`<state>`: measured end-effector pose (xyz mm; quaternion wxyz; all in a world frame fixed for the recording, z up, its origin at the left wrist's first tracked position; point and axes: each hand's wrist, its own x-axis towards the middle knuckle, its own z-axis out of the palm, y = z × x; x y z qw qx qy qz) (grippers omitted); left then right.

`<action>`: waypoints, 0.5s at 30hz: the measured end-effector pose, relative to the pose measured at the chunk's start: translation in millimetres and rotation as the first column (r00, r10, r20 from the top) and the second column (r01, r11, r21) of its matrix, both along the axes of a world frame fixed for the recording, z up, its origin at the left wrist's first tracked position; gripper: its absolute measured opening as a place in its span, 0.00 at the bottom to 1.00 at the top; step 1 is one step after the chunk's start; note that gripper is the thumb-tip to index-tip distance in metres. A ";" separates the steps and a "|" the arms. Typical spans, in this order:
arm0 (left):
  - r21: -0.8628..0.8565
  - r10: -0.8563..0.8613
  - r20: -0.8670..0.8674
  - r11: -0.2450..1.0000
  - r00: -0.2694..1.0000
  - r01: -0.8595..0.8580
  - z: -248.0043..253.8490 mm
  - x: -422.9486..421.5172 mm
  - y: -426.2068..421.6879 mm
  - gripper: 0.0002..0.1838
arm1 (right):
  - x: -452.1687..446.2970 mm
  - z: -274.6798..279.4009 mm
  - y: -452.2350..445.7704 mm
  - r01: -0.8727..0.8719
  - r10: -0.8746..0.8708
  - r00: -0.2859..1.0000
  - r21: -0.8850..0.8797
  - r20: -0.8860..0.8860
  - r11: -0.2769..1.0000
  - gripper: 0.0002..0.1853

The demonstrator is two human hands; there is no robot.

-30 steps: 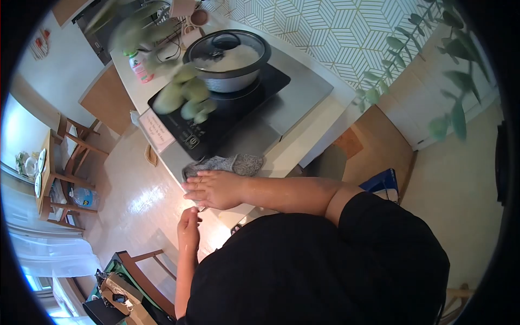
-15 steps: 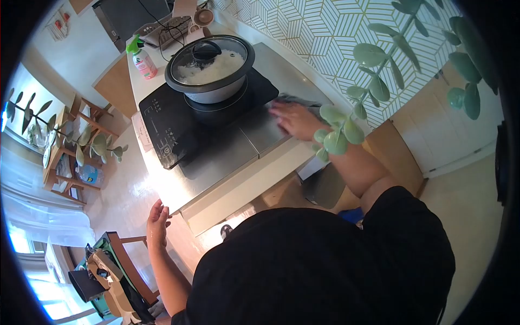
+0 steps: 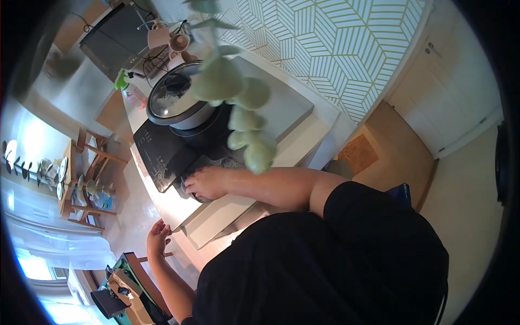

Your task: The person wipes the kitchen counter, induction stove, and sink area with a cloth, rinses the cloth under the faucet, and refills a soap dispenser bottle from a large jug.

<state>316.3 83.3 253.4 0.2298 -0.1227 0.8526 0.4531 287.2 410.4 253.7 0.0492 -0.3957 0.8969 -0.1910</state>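
My right hand (image 3: pixel 207 182) presses down on a grey cloth (image 3: pixel 219 162) at the front edge of the black induction cooktop (image 3: pixel 154 151), its fingers bent over the fabric. My left hand (image 3: pixel 158 236) hangs beside the counter's near left corner, holding nothing, its fingers loosely curled and partly apart. On the cooktop stands a pot (image 3: pixel 189 118) with a glass lid (image 3: pixel 172 93), and something white shows through the glass. A steel plate (image 3: pixel 273 100) lies to the right of the cooktop, on the pale counter (image 3: pixel 303 142).
Blurred green leaves (image 3: pixel 246 116) hang across the view. A spray bottle (image 3: pixel 131 93), pink cups (image 3: pixel 179 43) and cables are behind the pot. A wooden chair (image 3: pixel 93 154) is at the left, and a box on a seat (image 3: pixel 127 295) at the lower left.
My right hand and the cloth have moved from the right part of the steel surface leftward to the cooktop's front edge. The camera view has shifted. My left hand stays beside the counter corner.
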 end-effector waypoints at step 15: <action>0.049 -0.026 -0.004 0.998 1.000 0.026 -2.6 -5.4 -4.8 0.35 | 18.5 -12.9 209.7 0.636 -0.628 0.770 0.063 -0.113 0.769 0.27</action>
